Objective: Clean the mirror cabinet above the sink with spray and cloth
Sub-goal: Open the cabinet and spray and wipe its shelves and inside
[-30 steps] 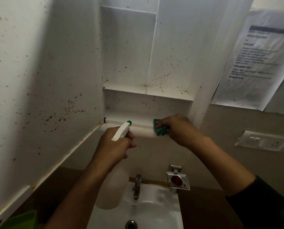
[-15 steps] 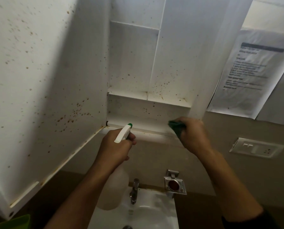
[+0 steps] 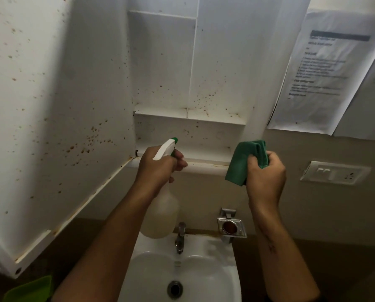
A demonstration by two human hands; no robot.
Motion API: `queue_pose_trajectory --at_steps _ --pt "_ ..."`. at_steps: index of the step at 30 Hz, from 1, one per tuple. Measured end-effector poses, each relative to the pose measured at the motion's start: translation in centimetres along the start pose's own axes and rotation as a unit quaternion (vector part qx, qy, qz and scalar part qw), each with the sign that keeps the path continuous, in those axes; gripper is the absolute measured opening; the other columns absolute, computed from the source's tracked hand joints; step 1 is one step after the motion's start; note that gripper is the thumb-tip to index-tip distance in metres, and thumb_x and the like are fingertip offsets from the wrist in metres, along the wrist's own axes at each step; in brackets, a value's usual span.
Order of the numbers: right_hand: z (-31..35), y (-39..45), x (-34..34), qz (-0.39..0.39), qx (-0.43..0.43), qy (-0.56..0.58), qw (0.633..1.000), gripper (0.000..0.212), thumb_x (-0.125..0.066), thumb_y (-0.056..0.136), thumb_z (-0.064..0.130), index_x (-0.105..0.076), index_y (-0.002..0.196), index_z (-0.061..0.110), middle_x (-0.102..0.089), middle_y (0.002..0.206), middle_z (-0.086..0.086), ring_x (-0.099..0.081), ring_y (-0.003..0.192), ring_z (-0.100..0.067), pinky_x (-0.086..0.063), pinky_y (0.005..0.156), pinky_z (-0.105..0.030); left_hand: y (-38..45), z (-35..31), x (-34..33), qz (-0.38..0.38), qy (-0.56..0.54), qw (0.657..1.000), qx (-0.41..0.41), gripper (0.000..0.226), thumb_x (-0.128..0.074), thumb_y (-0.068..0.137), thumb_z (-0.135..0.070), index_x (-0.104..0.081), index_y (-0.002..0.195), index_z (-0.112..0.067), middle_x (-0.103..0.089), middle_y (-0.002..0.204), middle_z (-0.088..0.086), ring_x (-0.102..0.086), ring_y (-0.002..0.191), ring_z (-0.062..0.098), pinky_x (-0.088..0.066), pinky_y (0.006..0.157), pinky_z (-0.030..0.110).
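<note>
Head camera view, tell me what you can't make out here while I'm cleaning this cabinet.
- Printed sheet on the wall: text too blurred to read.
- Green object, bottom left: cut off by the frame edge, unidentifiable.
- Spray bottle neck and trigger: hidden inside the left hand.
- Green cloth: partly covered by the right hand.

View: head camera, single, worn by the person.
Facing: forward, upward into open cabinet point(image 3: 188, 68); sink point(image 3: 182, 277) below.
Range: close, arm's length.
</note>
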State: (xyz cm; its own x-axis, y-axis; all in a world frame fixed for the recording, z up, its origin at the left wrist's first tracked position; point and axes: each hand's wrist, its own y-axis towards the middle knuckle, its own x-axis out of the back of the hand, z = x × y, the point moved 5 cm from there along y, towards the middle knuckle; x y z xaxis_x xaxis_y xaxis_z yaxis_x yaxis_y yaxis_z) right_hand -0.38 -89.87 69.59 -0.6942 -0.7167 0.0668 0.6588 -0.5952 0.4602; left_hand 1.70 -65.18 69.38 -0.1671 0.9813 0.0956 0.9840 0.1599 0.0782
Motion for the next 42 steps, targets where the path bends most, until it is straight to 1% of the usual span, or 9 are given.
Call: queue_pose_trajectory --at_steps 6,14,21,26,33,36,38,40,42 --pt "0.4 0.3 0.9 -0.029 0.013 0.000 1.000 0.013 -0.061 0.093 0.024 -0.059 0.100 0.013 -0.061 0.085 0.003 -0.060 0.072 -0.008 -0.050 0.056 -0.025 0.9 -0.1 -0.1 -0.010 -0.005 1.000 -0.004 0.020 -0.054 0.074 0.006 -0.070 0.079 -0.005 -0.067 0.065 0.011 -0.058 0.063 0.024 -0.046 0.057 0.031" --pt "0.1 0.0 1.1 -0.030 0.019 -0.011 0.999 0.017 -0.061 0.094 0.027 -0.056 0.105 0.015 -0.061 0.094 0.004 -0.063 0.083 -0.008 -0.056 0.063 -0.025 1.6 -1.1 -2.3 0.100 0.014 0.995 -0.020 0.025 -0.054 0.081 0.004 -0.071 0.096 -0.006 -0.079 0.087 0.004 -0.075 0.093 0.021 -0.055 0.071 0.039" --pt "1.1 -0.4 -1.1 -0.026 0.069 -0.083 0.994 0.018 -0.059 0.096 0.025 -0.052 0.106 0.013 -0.061 0.099 0.000 -0.063 0.084 -0.010 -0.053 0.060 -0.016 1.5 -2.1 -3.8 0.092 0.034 0.995 -0.025 0.016 -0.056 0.076 0.003 -0.067 0.083 -0.007 -0.069 0.066 0.011 -0.067 0.064 0.023 -0.050 0.060 0.033" --pt "2.6 0.2 -7.2 -0.001 0.114 -0.180 0.977 0.017 -0.044 0.103 0.025 -0.044 0.115 0.013 -0.054 0.093 -0.001 -0.063 0.081 -0.017 -0.059 0.063 -0.029 1.1 -1.3 -0.7 0.050 0.032 0.998 -0.023 0.017 -0.058 0.080 0.002 -0.068 0.086 -0.011 -0.075 0.073 0.006 -0.073 0.077 0.021 -0.051 0.065 0.033" --pt "1.2 2.7 -12.1 0.002 0.019 -0.232 0.973 0.020 -0.049 0.096 0.005 -0.056 0.114 0.000 -0.063 0.107 -0.021 -0.062 0.098 -0.036 -0.050 0.080 -0.040 0.3 -0.2 3.1 0.025 0.041 0.999 -0.015 0.018 -0.058 0.081 0.002 -0.071 0.087 -0.010 -0.076 0.074 0.006 -0.072 0.075 0.017 -0.052 0.063 0.032" --pt "1.1 3.2 -13.6 -0.016 -0.009 -0.177 0.984 0.024 -0.051 0.096 0.002 -0.060 0.118 -0.005 -0.065 0.112 -0.019 -0.063 0.102 -0.033 -0.050 0.082 -0.032 0.3 0.0 3.9 0.019 0.040 0.999 -0.009 0.019 -0.056 0.080 0.003 -0.070 0.086 -0.007 -0.076 0.073 0.006 -0.070 0.065 0.008 -0.050 0.062 0.031" --pt "1.1 3.3 -15.5 0.004 -0.030 -0.099 0.995 0.029 -0.050 0.095 -0.002 -0.058 0.122 -0.003 -0.064 0.103 -0.007 -0.063 0.085 -0.017 -0.043 0.070 -0.006 0.3 0.0 4.2 0.019 0.038 0.999 -0.012 0.018 -0.055 0.080 0.003 -0.070 0.086 -0.007 -0.076 0.073 0.006 -0.069 0.063 0.007 -0.049 0.061 0.030" --pt "1.7 2.6 -17.3 0.012 -0.028 -0.079 0.996 0.033 -0.045 0.094 -0.007 -0.052 0.126 -0.002 -0.052 0.091 0.007 -0.047 0.066 0.002 -0.035 0.054 0.005 0.2 0.3 4.5 0.020 0.040 0.999 -0.015 0.018 -0.055 0.080 0.003 -0.069 0.086 -0.007 -0.075 0.073 0.006 -0.069 0.063 0.006 -0.049 0.061 0.031" --pt "2.9 1.2 -19.5 0.044 0.017 -0.088 0.995 0.034 -0.047 0.093 -0.006 -0.054 0.126 0.000 -0.055 0.094 0.005 -0.053 0.074 -0.002 -0.034 0.065 0.005 0.1 0.5 4.8 0.016 0.044 0.999 -0.011 0.018 -0.056 0.081 0.003 -0.070 0.086 -0.009 -0.075 0.072 0.004 -0.069 0.064 0.006 -0.049 0.061 0.032"
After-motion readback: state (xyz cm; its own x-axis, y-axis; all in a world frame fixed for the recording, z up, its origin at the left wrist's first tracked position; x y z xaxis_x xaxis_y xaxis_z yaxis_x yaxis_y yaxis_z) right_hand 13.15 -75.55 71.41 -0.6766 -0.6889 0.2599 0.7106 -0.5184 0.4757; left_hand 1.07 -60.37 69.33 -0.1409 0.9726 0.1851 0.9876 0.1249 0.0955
